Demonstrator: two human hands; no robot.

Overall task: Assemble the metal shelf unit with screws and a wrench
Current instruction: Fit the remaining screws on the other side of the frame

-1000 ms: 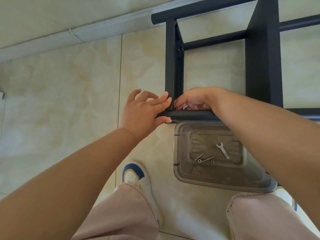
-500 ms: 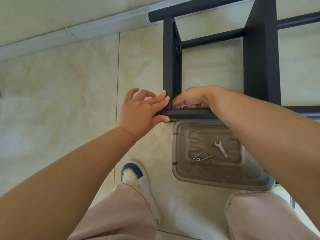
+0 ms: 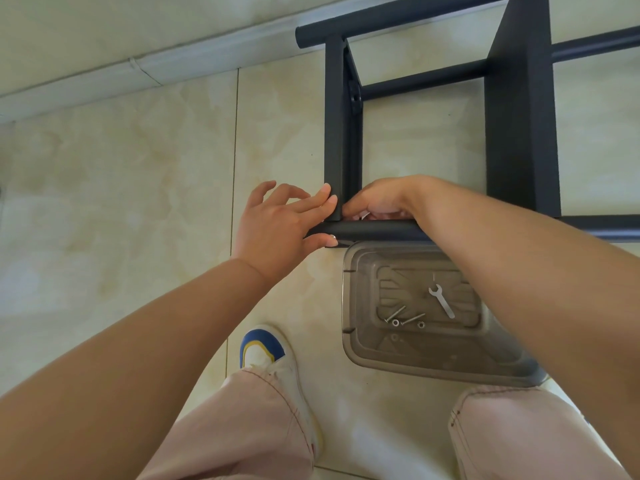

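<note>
The black metal shelf frame (image 3: 519,116) stands on the tiled floor in front of me. My left hand (image 3: 277,226) holds its near left corner, with two fingers against the upright (image 3: 334,133) and the thumb under the end of the near tube (image 3: 381,232). Just behind that tube, at the same joint, my right hand (image 3: 381,197) curls its fingers on a small silver part; what that part is cannot be made out. A small flat wrench (image 3: 441,301) and two screws (image 3: 403,318) lie in a clear plastic tray (image 3: 346,306) below the tube.
The tray sits on the floor between my feet; my left shoe (image 3: 266,351) is beside it. A baseboard (image 3: 173,64) runs along the wall at the back left. Bare beige tiles stretch to the left of the frame.
Both hands stay at the same corner joint. The right hand's fingers have shifted slightly on the small part.
</note>
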